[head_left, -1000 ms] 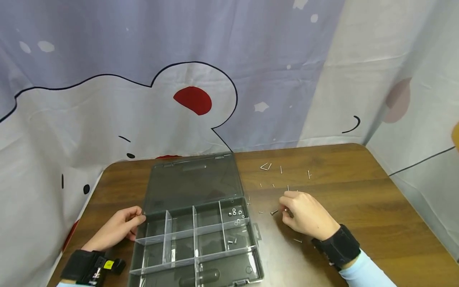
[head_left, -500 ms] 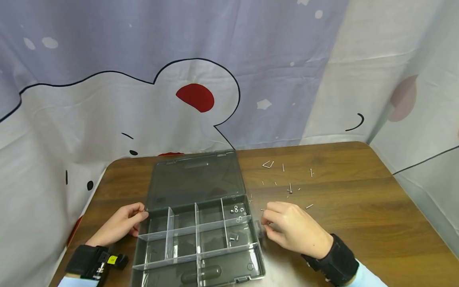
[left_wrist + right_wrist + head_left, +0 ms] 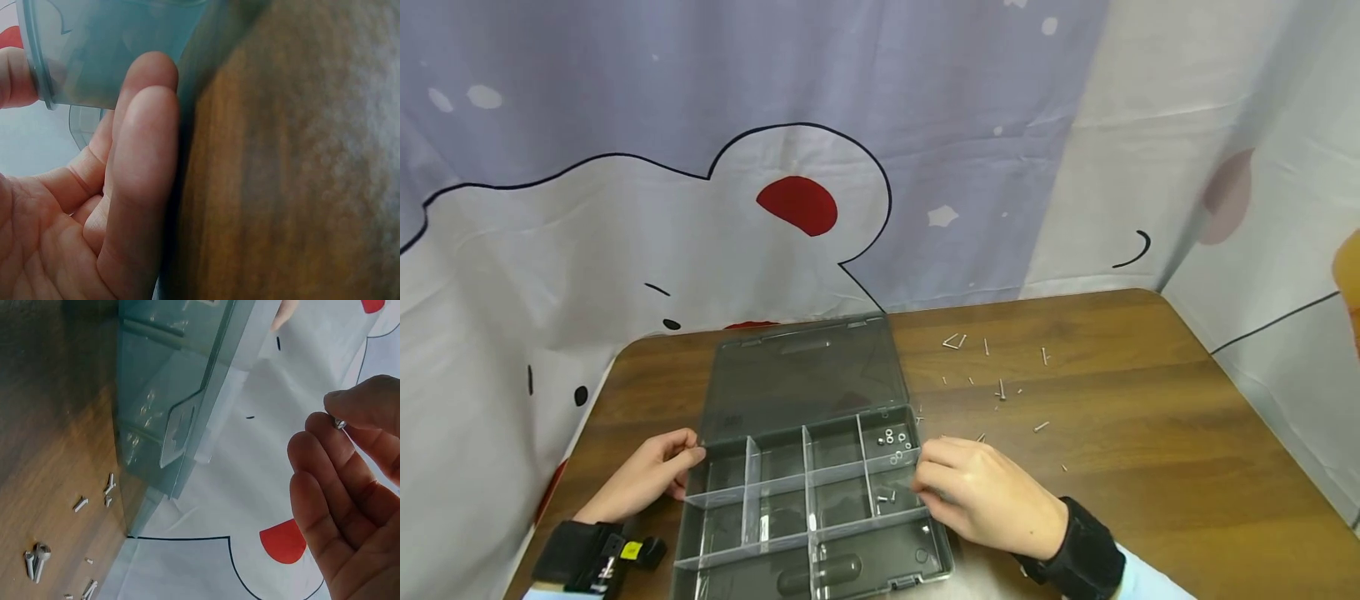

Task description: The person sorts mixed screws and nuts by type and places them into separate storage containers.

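At 3 o'clock on the box (image 3: pixel 842 504), the right grip (image 3: pixel 981 500) has come in from the tabletop (image 3: pixel 1135 400), thumb and fingertip pinching a tiny shiny metal piece (image 3: pixel 339 424); at 9 o'clock the left grip (image 3: pixel 651 471) still pinches the wall; smoky, smooth translucent plastic, rectangular compartments; slender silvery screws (image 3: pixel 1002 390) lie toward 2 o'clock on wood grain.

Translucent grey compartment box (image 3: pixel 775 512), lid (image 3: pixel 805 375) laid back on far side; nuts (image 3: pixel 890 442) in far-right compartment. Small shiny fastener (image 3: pixel 339 424) pinched in right hand (image 3: pixel 981 496). Loose screws (image 3: pixel 1002 390) scattered right.
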`<state>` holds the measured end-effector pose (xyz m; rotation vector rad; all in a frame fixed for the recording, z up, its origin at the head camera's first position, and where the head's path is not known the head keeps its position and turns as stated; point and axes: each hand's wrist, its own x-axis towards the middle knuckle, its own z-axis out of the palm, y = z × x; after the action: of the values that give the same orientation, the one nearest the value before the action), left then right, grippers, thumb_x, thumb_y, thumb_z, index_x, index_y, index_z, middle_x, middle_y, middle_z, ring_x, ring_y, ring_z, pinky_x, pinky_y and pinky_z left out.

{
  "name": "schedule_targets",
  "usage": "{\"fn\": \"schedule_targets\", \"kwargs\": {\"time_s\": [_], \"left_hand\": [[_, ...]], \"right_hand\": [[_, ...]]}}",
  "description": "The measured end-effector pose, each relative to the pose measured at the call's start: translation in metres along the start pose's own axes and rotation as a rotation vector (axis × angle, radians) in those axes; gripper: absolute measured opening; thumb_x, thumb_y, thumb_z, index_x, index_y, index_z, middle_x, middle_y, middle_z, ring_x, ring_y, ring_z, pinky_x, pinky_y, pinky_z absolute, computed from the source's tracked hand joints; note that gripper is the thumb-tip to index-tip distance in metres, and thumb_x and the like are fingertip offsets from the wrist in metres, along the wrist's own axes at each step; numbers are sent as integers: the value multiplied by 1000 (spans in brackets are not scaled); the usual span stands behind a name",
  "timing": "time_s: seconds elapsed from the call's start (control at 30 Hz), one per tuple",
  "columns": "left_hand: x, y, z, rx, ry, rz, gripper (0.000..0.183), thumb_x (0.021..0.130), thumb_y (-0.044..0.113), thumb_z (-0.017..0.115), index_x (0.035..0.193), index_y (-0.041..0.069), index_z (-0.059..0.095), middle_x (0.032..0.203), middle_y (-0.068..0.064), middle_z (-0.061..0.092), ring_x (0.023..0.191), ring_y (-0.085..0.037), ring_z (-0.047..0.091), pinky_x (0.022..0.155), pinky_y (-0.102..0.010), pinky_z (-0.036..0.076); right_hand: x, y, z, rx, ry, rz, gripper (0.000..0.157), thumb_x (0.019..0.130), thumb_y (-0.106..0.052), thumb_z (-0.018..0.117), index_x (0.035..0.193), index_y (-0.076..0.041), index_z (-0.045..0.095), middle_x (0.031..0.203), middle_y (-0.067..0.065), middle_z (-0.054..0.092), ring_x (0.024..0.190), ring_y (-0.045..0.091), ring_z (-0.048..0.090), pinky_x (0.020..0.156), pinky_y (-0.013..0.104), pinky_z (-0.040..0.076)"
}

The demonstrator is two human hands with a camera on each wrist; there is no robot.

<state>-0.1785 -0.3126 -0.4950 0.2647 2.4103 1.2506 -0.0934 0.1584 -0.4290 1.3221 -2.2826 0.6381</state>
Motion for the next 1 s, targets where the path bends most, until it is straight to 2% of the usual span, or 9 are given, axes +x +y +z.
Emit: {"fn": "schedule_targets", "kwargs": {"time_s": [0.37,0.63,0.87,0.93,1.0], "left_hand": [[-1,0,0,23,8,-8,28,108,29,57,102,2,49,75,-5,53,63,-15,59,60,-33,60],[-2,0,0,31,12,-14,30,107,30,57,102,1,50,75,-7,53,63,-15,59,61,-33,60],[-1,0,0,23,8,-15,29,107,29,58,102,1,51,75,-6,53,63,-15,59,61,-33,60],[-1,0,-1,17,3,-18,30,107,29,57,102,1,50,75,-6,53,63,-15,59,61,-33,60],[-2,0,-1,11,-2,-23,31,107,30,57,102,1,50,75,-6,52,64,-16,59,61,-34,60]], "right_hand": [[2,-3,1,7,-7,-3,18,88,-6,76,94,-20,66,93,-11,59,82,1,58,76,15,51],[1,-2,3,1,-10,2,12,94,-10,72,96,-19,66,95,-12,59,84,2,59,77,15,52],[0,-1,4,-18,-16,14,18,89,-9,77,99,-20,67,98,-11,61,86,3,61,79,17,53],[-1,-2,4,-36,-54,44,27,90,-21,80,114,-18,69,113,-7,66,101,8,65,89,24,55],[-3,-4,3,-52,-130,82,57,89,-40,80,137,-15,61,140,1,61,126,17,62,104,35,53]]}}
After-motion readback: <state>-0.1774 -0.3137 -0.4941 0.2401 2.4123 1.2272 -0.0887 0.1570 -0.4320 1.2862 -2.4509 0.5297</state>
